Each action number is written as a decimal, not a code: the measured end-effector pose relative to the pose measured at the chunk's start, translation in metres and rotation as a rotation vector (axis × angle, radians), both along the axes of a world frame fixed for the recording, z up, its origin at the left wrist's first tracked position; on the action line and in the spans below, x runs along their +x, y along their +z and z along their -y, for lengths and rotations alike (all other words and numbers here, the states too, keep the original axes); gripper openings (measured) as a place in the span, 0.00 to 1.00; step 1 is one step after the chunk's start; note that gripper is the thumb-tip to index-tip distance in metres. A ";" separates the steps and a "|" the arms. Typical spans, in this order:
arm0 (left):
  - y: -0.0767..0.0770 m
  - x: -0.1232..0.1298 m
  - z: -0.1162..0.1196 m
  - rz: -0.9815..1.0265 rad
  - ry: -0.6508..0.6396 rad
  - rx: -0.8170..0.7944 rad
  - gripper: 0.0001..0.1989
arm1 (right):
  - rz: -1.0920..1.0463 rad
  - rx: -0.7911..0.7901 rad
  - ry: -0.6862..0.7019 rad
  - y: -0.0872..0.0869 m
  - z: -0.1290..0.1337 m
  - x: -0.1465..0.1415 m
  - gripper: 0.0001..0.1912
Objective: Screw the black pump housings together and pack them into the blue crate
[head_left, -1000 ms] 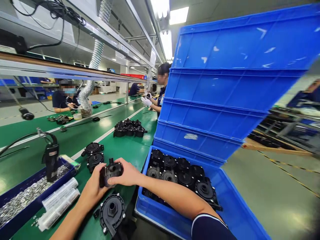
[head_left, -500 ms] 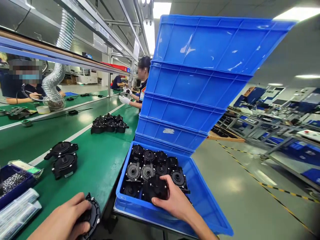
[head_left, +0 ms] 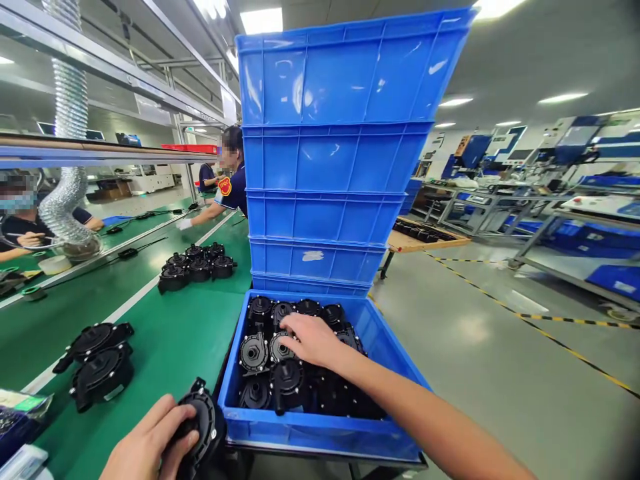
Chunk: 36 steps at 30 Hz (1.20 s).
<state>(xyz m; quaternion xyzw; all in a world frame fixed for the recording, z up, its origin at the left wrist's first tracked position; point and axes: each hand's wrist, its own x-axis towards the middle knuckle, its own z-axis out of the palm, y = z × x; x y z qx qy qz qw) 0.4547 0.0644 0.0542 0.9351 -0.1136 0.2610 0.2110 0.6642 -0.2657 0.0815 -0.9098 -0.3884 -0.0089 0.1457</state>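
Observation:
My left hand (head_left: 157, 437) grips a black round pump (head_left: 204, 420) with screws around its rim, at the front edge of the green table. Over the blue crate (head_left: 320, 425) my right hand (head_left: 314, 339) reaches in, thumb and fingers apart above the pumps in the second row. Its fingertips lie over a pump (head_left: 281, 347) with a ribbed face; whether they touch it is hard to make out. A pump (head_left: 287, 380) with its spout towards me sits in the crate's front row. Several more pumps fill the crate, some hidden under my right hand and forearm.
Tall blue crates (head_left: 325, 160) are stacked behind the open one. On the green table (head_left: 175, 333) stand two pumps (head_left: 103, 367) and a further group of pumps (head_left: 197, 265). A co-worker (head_left: 233, 170) reaches over the table beyond; another person sits at left, near a silver duct (head_left: 67, 193).
My right hand has let go of the front-row pump and moved deeper into the crate. My left hand still holds its pump. The view has swung right.

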 end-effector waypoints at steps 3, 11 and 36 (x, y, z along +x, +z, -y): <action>0.019 0.006 0.018 -0.032 -0.043 -0.047 0.10 | 0.089 -0.049 0.183 -0.015 -0.048 0.021 0.25; 0.034 0.040 0.052 -0.015 -0.163 -0.094 0.10 | 0.226 -0.125 0.343 -0.055 -0.054 0.026 0.19; 0.008 0.126 0.084 -0.435 -0.258 -0.020 0.17 | 0.249 0.078 -0.026 -0.042 -0.053 0.076 0.29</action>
